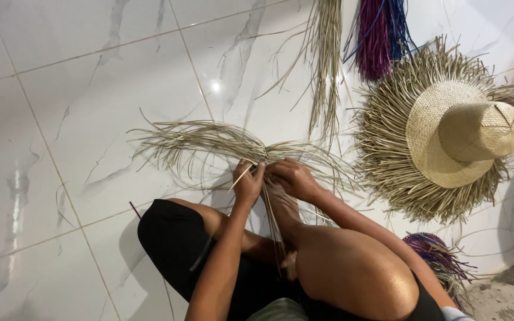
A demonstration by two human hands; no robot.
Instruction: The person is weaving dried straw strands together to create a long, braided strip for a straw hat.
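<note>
Both hands meet at the centre of a fan of pale straw strands [209,139] spread on the white tiled floor [60,119]. The left hand [248,183] has its grip closed on a single strand; the right hand [292,178] pinches the bundle just beside it. The strands fan out far and left of the grips. A fringed straw hat [447,134] lies to the right.

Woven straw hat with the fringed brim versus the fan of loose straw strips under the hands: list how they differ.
The pale woven straw hat has a closed crown and brim; the fan of loose straw strips is barely joined, spreading flat. The hat lies untouched at the side; the left hand and right hand pinch the strips where they meet. Both are the same dry tan fibre, on the white marble-look tile floor.
</note>
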